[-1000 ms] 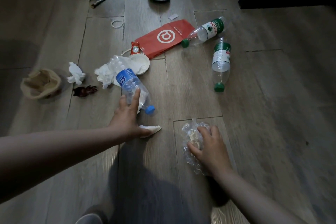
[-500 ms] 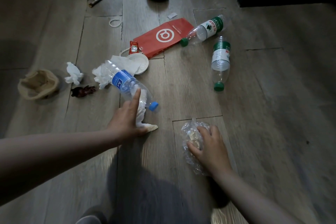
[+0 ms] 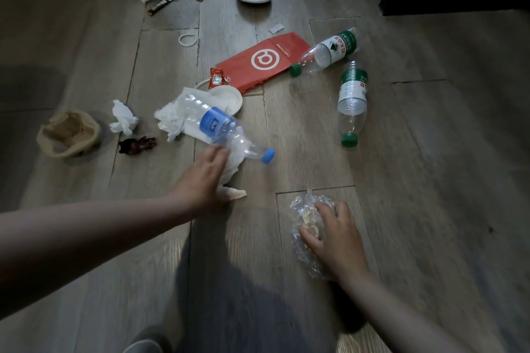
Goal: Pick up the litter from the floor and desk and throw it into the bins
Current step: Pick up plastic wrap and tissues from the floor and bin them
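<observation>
The left hand (image 3: 203,178) is stretched low over the grey wooden plank floor (image 3: 415,180), and its fingers are laid across the neck end of a clear plastic bottle with a blue label and blue cap (image 3: 220,129), which lies aslant and is blurred. A crumpled white tissue (image 3: 231,190) is trapped beneath the palm, apparently so that both pieces can be gathered in one grasp. The thumb is hidden, so it cannot be told whether this grip is closed. The right hand (image 3: 335,235) is clenched on a crumpled clear plastic bag (image 3: 304,255) with something pale inside. The bag is pressed against the floor, probably so that the slippery film is bunched before it is lifted. Much litter is left beyond the hands: two clear bottles with green labels and caps (image 3: 352,94), a flat red paper bag (image 3: 263,61) and a small white paper wad (image 3: 124,117). No bin is in view, so the task is judged to be at an early, collecting stage
</observation>
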